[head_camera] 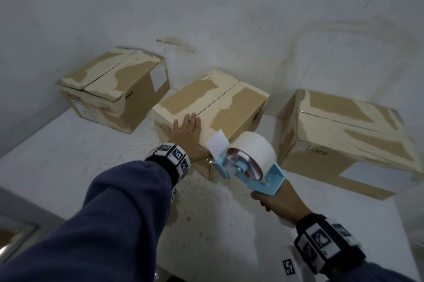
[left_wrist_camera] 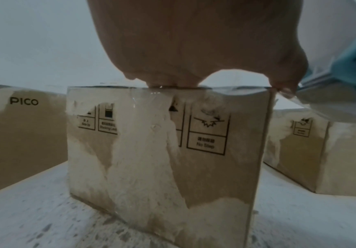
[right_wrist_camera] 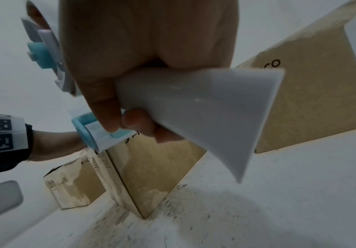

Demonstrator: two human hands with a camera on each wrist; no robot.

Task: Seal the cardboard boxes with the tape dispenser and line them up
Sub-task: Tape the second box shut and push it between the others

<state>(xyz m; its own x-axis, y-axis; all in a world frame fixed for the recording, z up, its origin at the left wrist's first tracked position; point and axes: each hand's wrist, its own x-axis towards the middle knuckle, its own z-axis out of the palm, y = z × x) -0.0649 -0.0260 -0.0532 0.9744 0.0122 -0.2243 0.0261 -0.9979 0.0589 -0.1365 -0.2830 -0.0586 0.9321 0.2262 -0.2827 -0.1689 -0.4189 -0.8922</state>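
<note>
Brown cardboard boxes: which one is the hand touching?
The middle brown cardboard box. The left hand lies flat on its top; the left box and right box sit untouched.

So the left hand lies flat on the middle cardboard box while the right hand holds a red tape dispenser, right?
Not quite: the tape dispenser is light blue, not red, as the head view shows. The rest holds: left hand flat on the middle cardboard box, right hand holding it.

A pale grey-white plaster wall [head_camera: 229, 6] fills the background, marked with scuffs and a brownish torn patch [head_camera: 176, 44] low down. Below it lies a white flat table top [head_camera: 68, 148], speckled with dark flecks and a tan stain [head_camera: 174, 212]. The light is dim and even.
</note>
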